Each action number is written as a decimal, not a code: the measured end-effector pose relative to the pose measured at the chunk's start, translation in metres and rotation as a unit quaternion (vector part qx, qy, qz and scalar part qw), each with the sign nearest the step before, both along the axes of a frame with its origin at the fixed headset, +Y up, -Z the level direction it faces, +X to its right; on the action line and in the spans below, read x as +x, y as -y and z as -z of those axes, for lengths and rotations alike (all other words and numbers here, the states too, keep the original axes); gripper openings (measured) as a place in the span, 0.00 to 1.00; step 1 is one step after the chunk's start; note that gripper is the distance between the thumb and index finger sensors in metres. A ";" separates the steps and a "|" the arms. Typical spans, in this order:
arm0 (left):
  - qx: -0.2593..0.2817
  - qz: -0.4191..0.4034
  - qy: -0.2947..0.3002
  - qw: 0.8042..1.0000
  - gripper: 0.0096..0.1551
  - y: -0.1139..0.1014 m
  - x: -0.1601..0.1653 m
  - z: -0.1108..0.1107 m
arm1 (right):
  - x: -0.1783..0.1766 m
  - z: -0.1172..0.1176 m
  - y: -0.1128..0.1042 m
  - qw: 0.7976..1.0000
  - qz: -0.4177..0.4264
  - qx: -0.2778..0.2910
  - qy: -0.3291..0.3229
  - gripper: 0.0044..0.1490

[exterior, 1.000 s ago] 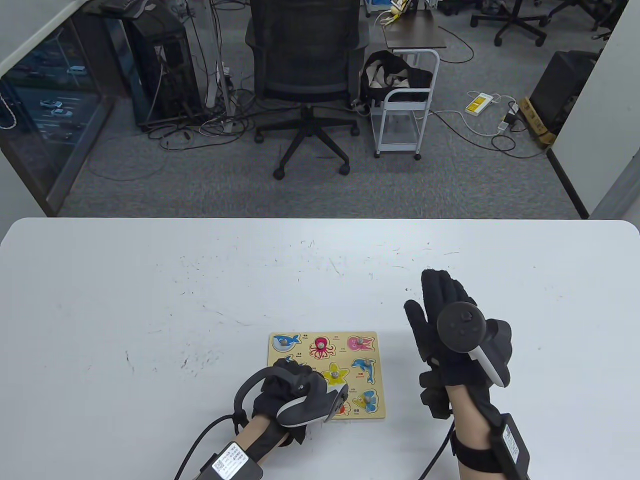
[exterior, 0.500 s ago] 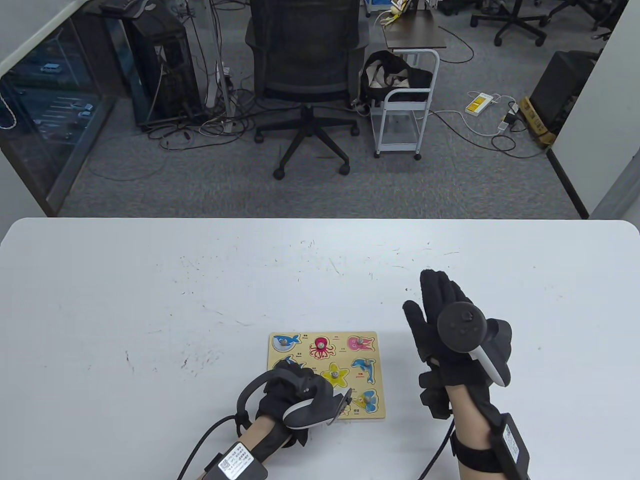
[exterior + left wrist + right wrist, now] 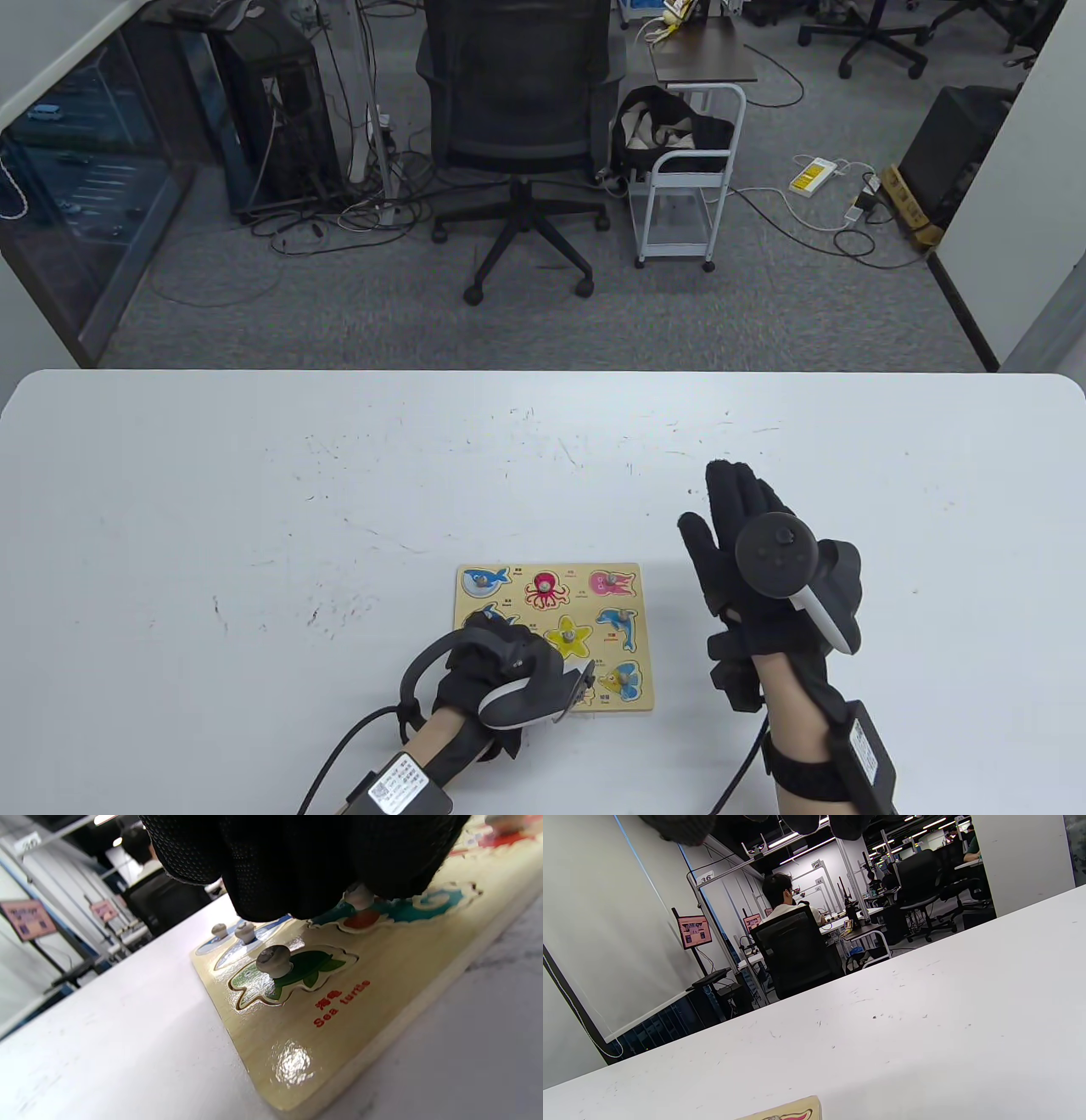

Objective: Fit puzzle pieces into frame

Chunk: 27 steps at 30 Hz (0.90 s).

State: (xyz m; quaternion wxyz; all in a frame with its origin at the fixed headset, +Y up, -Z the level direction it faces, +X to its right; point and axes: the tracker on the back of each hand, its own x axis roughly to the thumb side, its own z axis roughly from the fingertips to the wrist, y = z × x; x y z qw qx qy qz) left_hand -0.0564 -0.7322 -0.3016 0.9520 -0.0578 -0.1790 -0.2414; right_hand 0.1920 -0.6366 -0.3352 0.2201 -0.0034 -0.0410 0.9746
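Observation:
The wooden puzzle frame (image 3: 585, 577) lies flat near the table's front edge, with animal pieces seated in its recesses. My left hand (image 3: 494, 632) hovers over its lower left part. In the left wrist view its curled fingers (image 3: 297, 878) close over the knob of a teal-and-red piece (image 3: 424, 902) that sits in its recess. The sea turtle piece (image 3: 309, 969) sits in the recess beside it. My right hand (image 3: 731, 526) rests flat on the table to the right of the frame, fingers straight, holding nothing.
A whale (image 3: 482, 580), an octopus (image 3: 545, 588), a starfish (image 3: 568, 635), a dolphin (image 3: 617, 624) and a yellow fish (image 3: 624, 677) lie in the frame. An office chair (image 3: 517, 127) and a small trolley (image 3: 691, 170) stand beyond the table's far edge.
My left hand has shifted slightly right and toward the front edge over the frame. My right hand has slid a little to the left.

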 end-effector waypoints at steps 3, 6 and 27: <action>0.001 -0.042 -0.025 0.999 0.31 -0.014 -0.011 0.008 | -0.001 0.000 0.000 1.000 -0.001 0.000 -0.003 0.45; 0.029 -0.103 -0.064 0.992 0.33 -0.039 -0.031 0.018 | -0.002 0.002 0.002 1.000 -0.001 -0.004 -0.008 0.44; 0.135 -0.315 -0.171 0.924 0.40 -0.071 -0.127 0.048 | -0.013 0.010 0.016 0.998 -0.036 -0.040 -0.033 0.44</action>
